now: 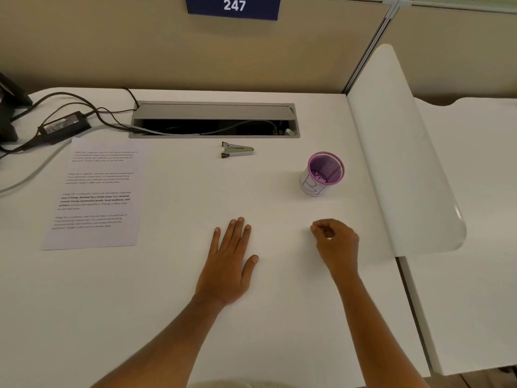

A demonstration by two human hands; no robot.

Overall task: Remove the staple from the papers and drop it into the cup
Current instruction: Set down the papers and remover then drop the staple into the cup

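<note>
Printed white papers (96,194) lie flat on the left of the white desk; no staple can be made out on them. A small metal staple remover (237,150) rests at the middle back, below the cable tray. The purple mesh cup (324,172) with a white paper label stands to the right. My left hand (228,264) lies flat, palm down, fingers spread, in the middle of the desk. My right hand (337,243) sits below the cup with its fingers curled in; I cannot tell whether anything is pinched in them.
An open grey cable tray (214,120) is set in the desk at the back. A black power adapter (65,126) and cables lie at the back left. A white divider panel (402,152) bounds the desk on the right.
</note>
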